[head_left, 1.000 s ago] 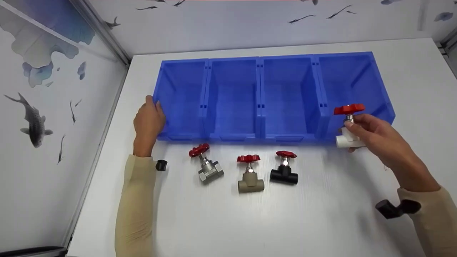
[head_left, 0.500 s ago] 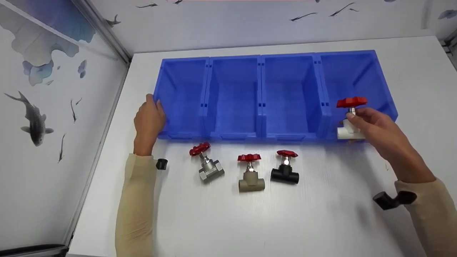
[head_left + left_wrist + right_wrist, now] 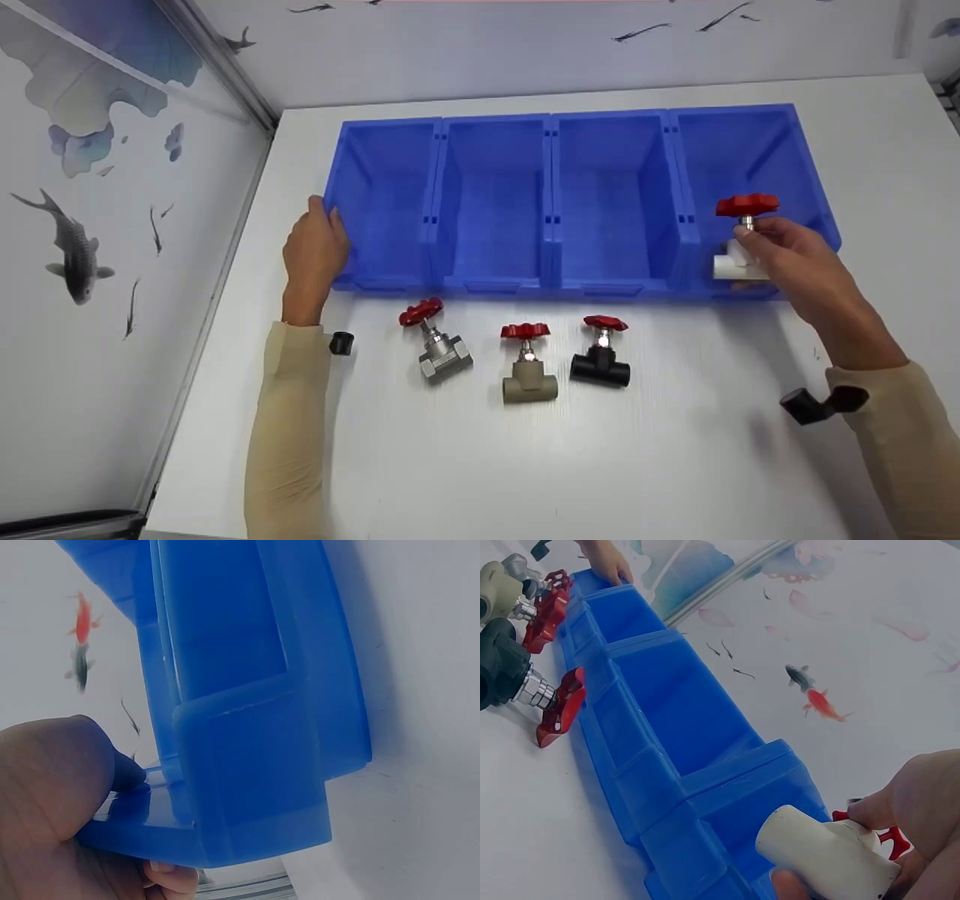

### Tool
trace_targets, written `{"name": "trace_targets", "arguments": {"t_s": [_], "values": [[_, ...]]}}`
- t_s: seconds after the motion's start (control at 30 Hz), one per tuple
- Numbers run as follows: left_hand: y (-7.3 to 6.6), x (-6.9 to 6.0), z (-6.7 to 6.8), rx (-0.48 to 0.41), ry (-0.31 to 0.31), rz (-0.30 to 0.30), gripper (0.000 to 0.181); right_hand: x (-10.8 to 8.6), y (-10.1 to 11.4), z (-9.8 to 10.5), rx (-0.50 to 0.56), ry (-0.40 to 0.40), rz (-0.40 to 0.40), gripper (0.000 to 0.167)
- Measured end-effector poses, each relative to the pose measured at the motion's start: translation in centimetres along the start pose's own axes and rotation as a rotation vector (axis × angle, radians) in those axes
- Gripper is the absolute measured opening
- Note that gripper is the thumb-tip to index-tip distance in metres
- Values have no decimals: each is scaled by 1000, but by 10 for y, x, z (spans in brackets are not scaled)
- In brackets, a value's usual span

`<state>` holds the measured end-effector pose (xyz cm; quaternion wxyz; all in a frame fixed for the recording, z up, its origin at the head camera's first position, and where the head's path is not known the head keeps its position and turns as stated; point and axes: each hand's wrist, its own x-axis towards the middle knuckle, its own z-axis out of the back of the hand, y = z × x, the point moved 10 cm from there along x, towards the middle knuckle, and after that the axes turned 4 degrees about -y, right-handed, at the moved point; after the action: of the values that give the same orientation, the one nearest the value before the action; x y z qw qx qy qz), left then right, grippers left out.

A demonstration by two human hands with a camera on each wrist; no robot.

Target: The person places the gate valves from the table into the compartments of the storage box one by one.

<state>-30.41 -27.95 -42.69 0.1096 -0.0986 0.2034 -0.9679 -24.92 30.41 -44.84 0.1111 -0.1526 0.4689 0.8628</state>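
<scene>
My right hand (image 3: 802, 259) pinches a white valve with a red handwheel (image 3: 739, 264) by its neck, over the front of the rightmost blue bin (image 3: 814, 180). In the right wrist view the white valve (image 3: 817, 851) lies between thumb and fingers, above that bin's opening. My left hand (image 3: 315, 247) grips the side wall of the leftmost blue bin (image 3: 337, 176); in the left wrist view the thumb (image 3: 124, 769) is on one side of the wall and fingertips show on the other. In front of the bins lie a metal valve (image 3: 444, 356), a beige valve (image 3: 529, 381) and a black valve (image 3: 600, 366), all with red handwheels.
Two more blue bins (image 3: 495, 217) stand between the outer ones, all joined side by side in a row on the white table (image 3: 465, 472). Behind is a white back wall (image 3: 487, 52); a side panel with painted fish (image 3: 75, 247) stands on the left.
My right hand has moved the white valve forward and slightly right, from the rightmost bin's front edge to over its opening. The left hand keeps its grip on the leftmost bin.
</scene>
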Motion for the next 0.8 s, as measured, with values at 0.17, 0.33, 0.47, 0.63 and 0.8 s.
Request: {"name": "trace_targets", "arguments": {"t_s": [0.17, 0.33, 0.47, 0.63, 0.8], "values": [[0, 0, 0, 4, 5, 5, 39, 6, -2, 1, 9, 4, -23, 86], [1, 1, -1, 1, 14, 12, 40, 10, -4, 2, -5, -5, -34, 90], [1, 1, -1, 3, 12, 7, 39, 14, -6, 1, 19, 3, -49, 88], [1, 1, -1, 2, 11, 7, 39, 19, -8, 1, 39, 6, -59, 89], [1, 0, 0, -5, 7, 11, 40, 22, -9, 4, 14, -11, -49, 93]]}}
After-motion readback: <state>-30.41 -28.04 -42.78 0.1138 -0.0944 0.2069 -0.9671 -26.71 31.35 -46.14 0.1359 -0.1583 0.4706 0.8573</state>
